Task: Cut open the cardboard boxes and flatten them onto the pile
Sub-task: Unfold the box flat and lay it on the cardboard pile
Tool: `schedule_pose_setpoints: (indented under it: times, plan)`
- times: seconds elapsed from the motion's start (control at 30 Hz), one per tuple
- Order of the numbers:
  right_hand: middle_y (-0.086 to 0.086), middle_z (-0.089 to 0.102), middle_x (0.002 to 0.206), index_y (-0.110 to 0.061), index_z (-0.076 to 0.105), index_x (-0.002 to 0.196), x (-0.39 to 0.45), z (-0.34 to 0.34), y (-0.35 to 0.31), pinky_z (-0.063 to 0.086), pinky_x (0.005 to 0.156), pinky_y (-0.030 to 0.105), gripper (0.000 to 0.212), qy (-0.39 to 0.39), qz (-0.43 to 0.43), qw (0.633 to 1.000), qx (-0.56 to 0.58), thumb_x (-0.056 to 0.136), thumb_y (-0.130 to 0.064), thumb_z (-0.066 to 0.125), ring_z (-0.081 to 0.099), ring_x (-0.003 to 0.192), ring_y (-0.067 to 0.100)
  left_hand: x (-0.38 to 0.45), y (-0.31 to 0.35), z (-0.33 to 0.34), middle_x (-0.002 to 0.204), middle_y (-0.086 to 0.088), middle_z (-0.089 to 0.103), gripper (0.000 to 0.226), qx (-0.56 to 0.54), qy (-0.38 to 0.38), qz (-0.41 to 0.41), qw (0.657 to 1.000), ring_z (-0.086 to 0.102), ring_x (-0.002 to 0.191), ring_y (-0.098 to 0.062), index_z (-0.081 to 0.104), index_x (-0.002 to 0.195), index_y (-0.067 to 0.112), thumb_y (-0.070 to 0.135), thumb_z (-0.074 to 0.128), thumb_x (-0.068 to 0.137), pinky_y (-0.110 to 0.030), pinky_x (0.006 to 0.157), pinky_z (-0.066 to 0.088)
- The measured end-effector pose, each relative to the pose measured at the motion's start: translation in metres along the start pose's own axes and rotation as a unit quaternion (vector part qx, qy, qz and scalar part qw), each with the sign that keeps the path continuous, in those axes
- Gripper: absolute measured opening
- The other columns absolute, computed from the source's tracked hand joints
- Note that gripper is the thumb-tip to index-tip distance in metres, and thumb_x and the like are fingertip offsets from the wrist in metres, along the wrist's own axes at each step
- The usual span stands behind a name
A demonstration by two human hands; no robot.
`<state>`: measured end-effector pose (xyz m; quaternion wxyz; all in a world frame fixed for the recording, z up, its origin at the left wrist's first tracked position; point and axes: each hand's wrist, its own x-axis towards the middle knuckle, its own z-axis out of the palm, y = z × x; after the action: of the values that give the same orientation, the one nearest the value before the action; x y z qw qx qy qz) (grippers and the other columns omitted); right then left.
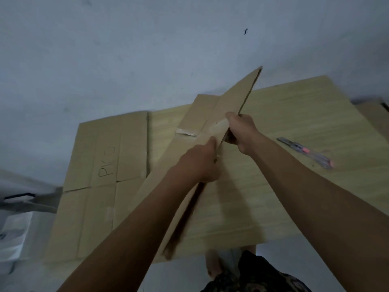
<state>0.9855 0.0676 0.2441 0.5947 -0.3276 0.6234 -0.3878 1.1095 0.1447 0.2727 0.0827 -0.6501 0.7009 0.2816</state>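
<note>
Held cardboard box (210, 127): tan-brown w/ pale glossy clear tape strip near the grip. Flattened pile (101, 165) at 9 o'clock: same tan, dark handwritten letters on it. Table (315, 114): light yellowish wood, fine grain lines. Cutter (305, 152) at 3 o'clock: grey/silver w/ pink-red accents. Floor (147, 49): blue-grey, small dark speck at 12. Shorts (259, 275) at 6 o'clock: dark, brownish mottled pattern.

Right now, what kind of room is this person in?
Probably a plain indoor room used for packing work: a bare grey floor, flattened cardboard boxes piled on it, and a utility knife lying nearby.
</note>
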Motion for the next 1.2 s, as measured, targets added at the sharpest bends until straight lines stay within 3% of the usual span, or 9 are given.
schedule_pose_setpoints:
  times: [0.17,0.3,0.43,0.5,0.57,0.73,0.83,1.0,1.2]
  plan:
    - [-0.002,0.068,0.112,-0.031,0.063,0.12,-0.017,0.013,-0.003,0.06,0.089,0.045,0.042,-0.089,-0.017,0.995,0.029,0.099,-0.062,0.045,0.068,0.1,0.017,-0.007,-0.022,-0.042,0.12,-0.009,0.064,0.039,-0.034,0.175,-0.008,0.984,0.061,0.111,-0.034,0.054,0.126,0.026,0.029,0.056,0.088,-0.042,0.087,0.051]
    - [-0.001,0.053,0.144,-0.026,0.046,0.147,-0.02,0.022,0.026,0.045,0.099,0.04,0.05,-0.078,0.0,0.997,-0.028,0.105,-0.051,0.037,0.053,0.123,0.016,-0.022,-0.04,-0.085,0.116,-0.007,0.065,0.031,-0.103,0.219,0.012,0.97,0.06,0.109,-0.032,0.061,0.117,0.017,0.007,0.048,0.09,-0.038,0.082,0.046]
    - [0.004,0.057,0.138,-0.028,0.063,0.119,-0.026,0.033,0.056,0.041,0.103,0.038,0.037,-0.077,0.006,0.99,-0.115,0.099,-0.054,0.045,0.052,0.126,0.025,-0.041,-0.063,-0.113,0.114,-0.003,0.069,0.035,-0.171,0.251,0.054,0.951,0.063,0.105,-0.022,0.066,0.12,0.012,0.001,0.048,0.092,-0.031,0.085,0.05]
    - [0.006,0.059,0.138,-0.025,0.064,0.121,-0.027,0.037,0.069,0.04,0.109,0.046,0.07,-0.058,0.031,0.992,-0.109,0.078,-0.078,0.048,0.053,0.126,0.03,-0.052,-0.076,-0.115,0.11,0.003,0.07,0.04,-0.222,0.238,0.06,0.944,0.065,0.1,-0.017,0.068,0.12,0.018,0.0,0.053,0.088,-0.024,0.083,0.051]
    - [0.008,0.054,0.145,-0.018,0.055,0.141,-0.027,0.042,0.078,0.037,0.112,0.051,0.109,-0.031,0.059,0.993,-0.1,0.062,-0.092,0.045,0.05,0.131,0.033,-0.061,-0.09,-0.108,0.108,0.001,0.073,0.042,-0.295,0.228,0.049,0.927,0.069,0.102,-0.022,0.071,0.114,0.027,0.002,0.058,0.083,-0.039,0.091,0.055]
    - [0.012,0.047,0.151,-0.012,0.037,0.154,-0.017,0.044,0.091,0.039,0.11,0.05,0.141,0.007,0.117,0.993,-0.025,0.047,-0.103,0.053,0.047,0.135,0.035,-0.075,-0.119,-0.089,0.116,-0.022,0.07,0.041,-0.454,0.201,0.012,0.868,0.069,0.103,-0.034,0.072,0.11,0.021,-0.008,0.057,0.086,-0.055,0.099,0.05]
    - [0.008,0.061,0.125,-0.011,0.051,0.143,-0.012,0.044,0.093,0.046,0.094,0.043,0.117,-0.035,0.146,0.988,0.019,0.06,-0.094,0.059,0.057,0.111,0.031,-0.078,-0.129,-0.085,0.119,-0.024,0.068,0.04,-0.489,0.203,-0.007,0.848,0.068,0.099,-0.033,0.071,0.111,0.017,-0.009,0.056,0.086,-0.055,0.099,0.05]
    - [0.003,0.058,0.116,-0.006,0.052,0.14,-0.009,0.048,0.094,0.047,0.076,0.037,0.095,-0.085,0.156,0.984,0.011,0.074,-0.071,0.073,0.057,0.088,0.022,-0.074,-0.132,-0.083,0.105,-0.028,0.069,0.035,-0.453,0.253,-0.033,0.854,0.065,0.083,-0.029,0.072,0.104,0.02,-0.002,0.055,0.084,-0.043,0.078,0.053]
    - [0.004,0.065,0.115,-0.013,0.067,0.115,0.0,0.061,0.095,0.048,0.081,0.037,0.069,-0.048,0.121,0.991,-0.021,0.069,-0.063,0.082,0.06,0.088,0.018,-0.064,-0.137,-0.079,0.098,0.003,0.076,0.053,-0.404,0.314,-0.04,0.858,0.073,0.09,-0.014,0.075,0.105,0.022,0.068,0.065,0.08,-0.045,0.087,0.06]
